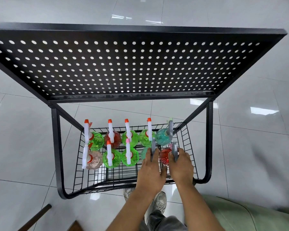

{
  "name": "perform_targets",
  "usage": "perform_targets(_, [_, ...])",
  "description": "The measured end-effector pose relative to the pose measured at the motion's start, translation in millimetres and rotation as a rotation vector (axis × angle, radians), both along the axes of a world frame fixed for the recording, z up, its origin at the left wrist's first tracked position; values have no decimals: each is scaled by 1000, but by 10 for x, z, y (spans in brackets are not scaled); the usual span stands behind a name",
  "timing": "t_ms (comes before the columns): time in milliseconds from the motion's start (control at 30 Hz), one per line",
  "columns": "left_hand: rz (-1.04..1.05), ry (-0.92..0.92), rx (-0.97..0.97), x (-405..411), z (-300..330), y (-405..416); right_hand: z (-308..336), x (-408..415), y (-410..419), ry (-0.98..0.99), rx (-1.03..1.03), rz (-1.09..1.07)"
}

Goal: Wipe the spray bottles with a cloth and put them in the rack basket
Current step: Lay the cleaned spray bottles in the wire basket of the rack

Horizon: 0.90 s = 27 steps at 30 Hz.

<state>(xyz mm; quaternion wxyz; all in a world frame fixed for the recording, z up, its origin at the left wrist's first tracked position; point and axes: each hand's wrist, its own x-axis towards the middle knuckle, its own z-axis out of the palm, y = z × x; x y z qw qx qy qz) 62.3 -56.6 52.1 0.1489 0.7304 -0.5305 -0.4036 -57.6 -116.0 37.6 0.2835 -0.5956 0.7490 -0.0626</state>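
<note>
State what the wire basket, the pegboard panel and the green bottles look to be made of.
Wire basket: thin metal rods, black coated, welded in a grid. Pegboard panel: sheet metal, matte black, punched with round holes. Green bottles: likely clear tinted plastic, glossy, light showing through.

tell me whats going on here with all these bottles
A person stands over a black wire rack basket under a perforated shelf. The left hand grips the grey sprayer of a teal bottle, and the right hand grips the grey sprayer of a red bottle, both in the front row. Eight other spray bottles already stand in the basket. No cloth is visible.
</note>
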Motion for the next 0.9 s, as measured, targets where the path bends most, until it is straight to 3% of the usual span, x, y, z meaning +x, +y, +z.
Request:
perform_targets(400, [-1, 20, 20, -76, 35, 29, 29, -9, 9, -22, -26, -10])
perform_targets(533, [8, 24, 3, 54, 74, 114, 62, -22, 45, -46, -164, 35])
perform_targets(733, [80, 7, -69, 408, 222, 260, 246, 163, 65, -96, -541, 159])
perform_targets(900, [141, -32, -145, 619, 263, 334, 147, 444, 32, -102, -272, 218])
